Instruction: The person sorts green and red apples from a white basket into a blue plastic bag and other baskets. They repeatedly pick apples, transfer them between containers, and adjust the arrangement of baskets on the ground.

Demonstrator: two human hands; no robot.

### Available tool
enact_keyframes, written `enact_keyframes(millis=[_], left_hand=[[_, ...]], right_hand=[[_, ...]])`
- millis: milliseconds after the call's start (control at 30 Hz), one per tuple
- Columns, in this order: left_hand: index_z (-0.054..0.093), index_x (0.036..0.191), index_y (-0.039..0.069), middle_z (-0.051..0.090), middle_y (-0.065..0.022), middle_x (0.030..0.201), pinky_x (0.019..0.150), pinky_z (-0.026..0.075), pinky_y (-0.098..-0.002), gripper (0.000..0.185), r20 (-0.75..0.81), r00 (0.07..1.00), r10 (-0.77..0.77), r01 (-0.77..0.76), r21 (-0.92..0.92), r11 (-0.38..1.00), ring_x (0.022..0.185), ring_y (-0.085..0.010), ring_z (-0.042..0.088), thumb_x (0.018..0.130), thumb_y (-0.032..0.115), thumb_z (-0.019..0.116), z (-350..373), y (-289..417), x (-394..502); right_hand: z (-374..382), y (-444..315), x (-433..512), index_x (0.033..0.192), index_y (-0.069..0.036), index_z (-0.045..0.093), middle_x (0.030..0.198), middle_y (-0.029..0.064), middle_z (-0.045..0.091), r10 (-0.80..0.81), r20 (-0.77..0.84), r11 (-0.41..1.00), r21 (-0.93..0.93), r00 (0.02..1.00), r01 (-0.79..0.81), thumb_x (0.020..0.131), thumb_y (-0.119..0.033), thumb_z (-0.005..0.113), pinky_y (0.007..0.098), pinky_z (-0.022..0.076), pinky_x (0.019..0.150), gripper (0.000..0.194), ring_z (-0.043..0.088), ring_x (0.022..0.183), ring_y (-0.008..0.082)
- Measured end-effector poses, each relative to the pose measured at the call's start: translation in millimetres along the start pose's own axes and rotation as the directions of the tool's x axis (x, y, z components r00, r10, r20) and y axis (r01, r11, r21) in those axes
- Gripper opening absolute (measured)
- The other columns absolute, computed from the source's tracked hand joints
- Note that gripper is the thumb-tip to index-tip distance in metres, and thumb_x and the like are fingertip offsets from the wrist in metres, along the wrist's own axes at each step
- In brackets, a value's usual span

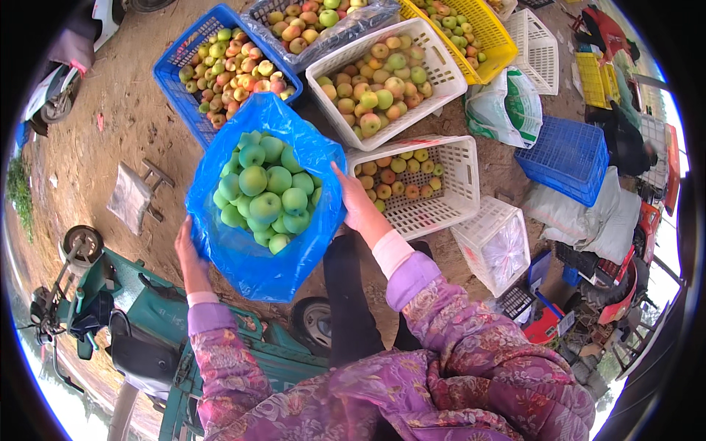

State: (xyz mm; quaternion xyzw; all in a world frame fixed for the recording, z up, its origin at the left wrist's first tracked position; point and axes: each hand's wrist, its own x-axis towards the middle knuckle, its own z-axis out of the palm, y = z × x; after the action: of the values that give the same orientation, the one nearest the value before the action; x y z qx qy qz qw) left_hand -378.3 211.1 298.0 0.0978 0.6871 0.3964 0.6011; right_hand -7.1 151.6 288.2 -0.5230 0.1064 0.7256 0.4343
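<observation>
A blue plastic bag [270, 275] full of green apples [266, 207] is held up before me, its mouth spread wide. My left hand [193, 256] grips the bag's left side, the fingers partly hidden behind the film. On the opposite side my right hand [361, 204] holds the bag's edge, thumb on top. Just beyond the bag stands a blue plastic crate [168, 74] of red and yellow-green apples. To its right is a white plastic crate [322, 118] of similar apples. A second white crate [460, 190], partly filled with apples, lies close to my right hand.
A low stool [131, 198] stands on the dirt ground at left. A green cargo tricycle [149, 314] is near my left arm. At right are an upturned blue crate [562, 157], a white crate [493, 248], stuffed sacks [595, 215] and a person in dark clothes [623, 140]. A yellow crate [499, 49] stands farther off.
</observation>
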Motion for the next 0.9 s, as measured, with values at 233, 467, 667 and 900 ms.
enact_keyframes(millis=[233, 467, 667, 900], left_hand=[[0.064, 0.117, 0.000, 0.066, -0.0124, 0.114, 0.088, 0.054, -0.0379, 0.038, -0.091, 0.926, 0.367, -0.373, -0.068, 0.925, 0.100, -0.0243, 0.065, 0.089, 0.026, 0.064, -9, 56, -37], [0.054, 0.133, 0.001, 0.058, -0.0145, 0.130, 0.102, 0.045, -0.0438, 0.056, -0.109, 0.964, 0.241, -0.256, -0.159, 0.953, 0.117, -0.0298, 0.056, 0.094, 0.041, 0.056, -6, 55, -55], [0.042, 0.145, 0.010, 0.042, -0.0121, 0.149, 0.111, 0.034, -0.0479, 0.069, -0.054, 0.985, 0.161, -0.165, -0.082, 0.983, 0.134, -0.0314, 0.042, 0.099, 0.061, 0.033, -14, 56, -60], [0.044, 0.141, 0.008, 0.048, -0.0112, 0.142, 0.107, 0.038, -0.0473, 0.054, -0.082, 0.996, 0.029, -0.047, -0.232, 0.972, 0.128, -0.0298, 0.047, 0.102, 0.044, 0.041, -48, -83, -112]], right_hand=[[35, -5, -58, 0.112, -0.007, 0.066, 0.089, -0.0037, 0.062, -0.348, 0.174, 0.933, -0.029, 0.921, 0.358, 0.092, -0.028, 0.069, 0.0235, 0.0473, 0.067, 0.029, 0.055, 0.076, 0.0038], [35, -9, -65, 0.119, -0.008, 0.063, 0.097, -0.0047, 0.064, -0.245, 0.171, 0.961, -0.090, 0.954, 0.262, 0.095, -0.023, 0.066, 0.0216, 0.0470, 0.075, 0.029, 0.055, 0.083, 0.0029], [9, -12, -55, 0.131, -0.004, 0.053, 0.115, 0.0021, 0.062, -0.320, 0.166, 0.886, -0.297, 0.933, 0.356, 0.097, -0.039, 0.059, 0.0253, 0.0469, 0.085, 0.049, 0.056, 0.099, 0.0080], [-84, -10, -82, 0.126, -0.005, 0.056, 0.107, 0.0065, 0.064, -0.288, -0.006, 0.890, -0.371, 0.958, 0.265, 0.097, -0.042, 0.058, 0.0285, 0.0492, 0.080, 0.048, 0.062, 0.094, 0.0141]])
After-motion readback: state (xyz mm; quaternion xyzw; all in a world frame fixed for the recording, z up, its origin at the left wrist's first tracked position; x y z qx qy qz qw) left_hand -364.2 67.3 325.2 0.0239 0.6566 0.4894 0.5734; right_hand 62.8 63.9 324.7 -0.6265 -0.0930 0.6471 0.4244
